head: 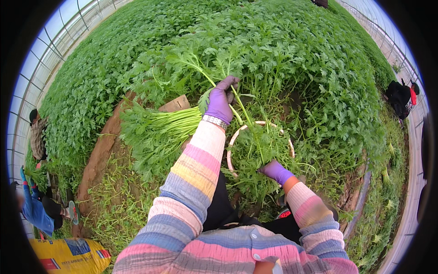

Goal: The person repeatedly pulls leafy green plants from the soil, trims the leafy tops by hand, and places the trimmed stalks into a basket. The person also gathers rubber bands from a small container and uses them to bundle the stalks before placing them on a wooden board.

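In a purple glove, my left hand is closed round a few leafy green stems, their leaves pointing up and away. My right hand, gloved too, is at the near right edge of a round pale-rimmed container heaped with loose greens. Its fingers are partly hidden by foliage, so its hold cannot be made out. Left of my left wrist lies a thick bundle of cut leafy stems, cut ends towards me on the right, beside a brown block-like piece.
Dense leafy plants stand ahead. A bare soil ridge runs at left. Several other people work at the sides, one in blue at lower left near a yellow printed sack. Tied bunches lie along the right strip.
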A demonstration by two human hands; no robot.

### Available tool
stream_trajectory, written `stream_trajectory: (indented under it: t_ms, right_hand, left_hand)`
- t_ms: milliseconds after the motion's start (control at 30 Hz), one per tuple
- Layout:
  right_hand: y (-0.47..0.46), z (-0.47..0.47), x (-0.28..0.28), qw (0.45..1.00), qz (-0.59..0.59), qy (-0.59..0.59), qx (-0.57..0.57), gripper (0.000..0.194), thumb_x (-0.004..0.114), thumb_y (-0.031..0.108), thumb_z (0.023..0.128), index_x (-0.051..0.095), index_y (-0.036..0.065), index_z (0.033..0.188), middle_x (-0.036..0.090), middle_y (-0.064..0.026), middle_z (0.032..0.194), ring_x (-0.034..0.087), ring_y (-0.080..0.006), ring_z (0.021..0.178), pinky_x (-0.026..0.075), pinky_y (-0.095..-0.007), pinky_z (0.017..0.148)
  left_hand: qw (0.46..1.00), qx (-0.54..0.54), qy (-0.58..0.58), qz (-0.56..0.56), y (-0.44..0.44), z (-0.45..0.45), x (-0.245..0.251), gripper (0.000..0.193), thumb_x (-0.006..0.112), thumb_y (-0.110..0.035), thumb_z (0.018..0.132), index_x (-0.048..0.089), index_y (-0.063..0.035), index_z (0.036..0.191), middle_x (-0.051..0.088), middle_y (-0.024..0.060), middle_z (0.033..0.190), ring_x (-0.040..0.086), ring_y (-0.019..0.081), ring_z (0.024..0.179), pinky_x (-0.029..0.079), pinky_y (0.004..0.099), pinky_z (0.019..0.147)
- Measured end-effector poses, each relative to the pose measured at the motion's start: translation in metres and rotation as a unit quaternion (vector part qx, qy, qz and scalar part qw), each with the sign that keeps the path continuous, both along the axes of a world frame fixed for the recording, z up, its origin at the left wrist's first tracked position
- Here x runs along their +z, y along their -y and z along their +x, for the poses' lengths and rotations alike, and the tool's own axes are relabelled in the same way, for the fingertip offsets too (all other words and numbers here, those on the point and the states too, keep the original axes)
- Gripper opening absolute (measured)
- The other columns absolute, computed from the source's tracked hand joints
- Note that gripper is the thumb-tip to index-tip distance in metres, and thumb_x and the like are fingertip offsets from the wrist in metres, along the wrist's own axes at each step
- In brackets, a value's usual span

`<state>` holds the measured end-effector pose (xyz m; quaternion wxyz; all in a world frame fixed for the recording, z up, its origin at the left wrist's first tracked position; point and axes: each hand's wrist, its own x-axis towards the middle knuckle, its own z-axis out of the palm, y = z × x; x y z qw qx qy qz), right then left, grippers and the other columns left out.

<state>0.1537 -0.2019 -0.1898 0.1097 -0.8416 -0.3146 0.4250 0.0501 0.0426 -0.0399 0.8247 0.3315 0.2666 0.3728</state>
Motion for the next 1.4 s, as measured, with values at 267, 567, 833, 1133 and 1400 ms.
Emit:
stream_trajectory:
  t_ms: [267, 567, 833, 1133, 1400]
  right_hand:
    - [-0.036, 0.039, 0.078, 0.963, 0.245, 0.040, -0.103, 0.052, 0.064, 0.040, 0.091, 0.059, -0.002, 0.122, 0.068, -0.0191, 0.110, 0.064, -0.0293, 0.105, 0.048, -0.0358, 0.094]
    - [-0.060, -0.012, 0.128, 0.879, 0.371, -0.260, -0.149, 0.034, 0.060, 0.026, 0.097, 0.057, -0.003, 0.115, 0.060, -0.0015, 0.074, 0.051, -0.0078, 0.061, 0.041, -0.0208, 0.055]
    - [-0.057, 0.017, 0.148, 0.814, 0.479, -0.192, -0.267, 0.023, 0.056, 0.024, 0.099, 0.065, 0.004, 0.096, 0.048, 0.0070, 0.063, 0.035, -0.0027, 0.052, 0.029, -0.0198, 0.048]
    - [-0.066, 0.004, 0.127, 0.924, 0.328, -0.178, -0.080, 0.033, 0.057, 0.022, 0.098, 0.060, -0.007, 0.115, 0.070, -0.0105, 0.096, 0.062, -0.0139, 0.084, 0.049, -0.0281, 0.078]
    - [-0.083, 0.054, 0.023, 0.973, 0.110, 0.197, 0.046, 0.043, 0.067, 0.020, 0.085, 0.061, 0.015, 0.128, 0.064, -0.0137, 0.121, 0.065, -0.0309, 0.102, 0.050, -0.0411, 0.092]
  left_hand:
    - [0.999, -0.033, 0.017, 0.023, 0.002, -0.005, -0.001, 0.023, 0.068, -0.028, 0.087, 0.070, -0.0076, 0.095, 0.063, -0.0050, 0.076, 0.031, 0.0066, 0.046, 0.028, 0.0248, 0.053]
    - [0.999, 0.013, -0.030, 0.002, 0.020, 0.014, 0.017, 0.021, 0.066, -0.024, 0.088, 0.071, -0.0058, 0.097, 0.065, -0.0021, 0.080, 0.034, 0.0054, 0.050, 0.029, 0.0228, 0.054]
    - [0.996, -0.082, -0.041, 0.016, 0.043, 0.034, 0.003, 0.045, 0.067, -0.051, 0.085, 0.065, -0.0094, 0.101, 0.070, 0.0059, 0.098, 0.046, 0.0052, 0.058, 0.031, 0.0201, 0.051]
    - [0.995, -0.022, -0.059, -0.072, 0.038, 0.029, 0.009, 0.045, 0.047, -0.041, 0.100, 0.058, -0.0058, 0.075, 0.053, 0.0040, 0.060, 0.052, 0.0197, 0.057, 0.048, 0.0366, 0.065]
    - [0.997, 0.054, -0.046, -0.038, 0.003, 0.005, 0.011, 0.057, 0.036, -0.055, 0.101, 0.059, -0.0071, 0.080, 0.027, -0.0036, 0.050, 0.027, 0.0128, 0.044, 0.043, 0.0341, 0.053]
